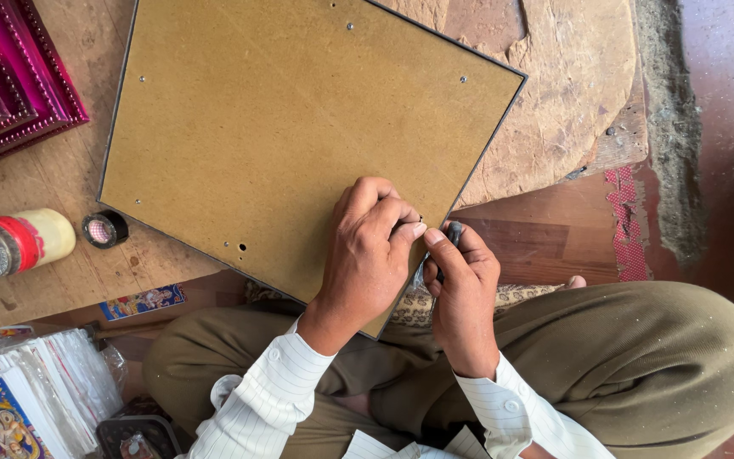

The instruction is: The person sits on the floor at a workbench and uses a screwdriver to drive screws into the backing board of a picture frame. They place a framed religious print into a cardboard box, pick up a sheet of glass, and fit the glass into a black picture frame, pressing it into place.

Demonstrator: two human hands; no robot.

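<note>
Presently, left hand [373, 246] rests knuckles-up on the brown backing board [290, 127], near the board's 5 o'clock edge; fingers curled narrow, thumb and forefinger pinched together at the edge. Whether anything small sits in the pinch cannot be told. Right hand [462, 293] lies just beside it at 3 o'clock, fingertips almost touching the left's, closed around a small dark tool [454, 231] whose tip shows above the thumb, right at the board's thin dark rim.

Board: large, square, tilted as a diamond, lower corner over the person's lap, far corner on the worn wooden worktop [554, 93]. Small fasteners dot its margin.

Outward from the hands: olive trousers [639, 357] at 4 o'clock, white striped cuffs below. At 9 o'clock, a black tape roll [104, 229] and beside it a cream jar with red band [17, 241], lying on its side. At 10 o'clock, stacked magenta frames [10, 76]. At 8 o'clock, a pile of sleeved colour prints [27, 391].
</note>
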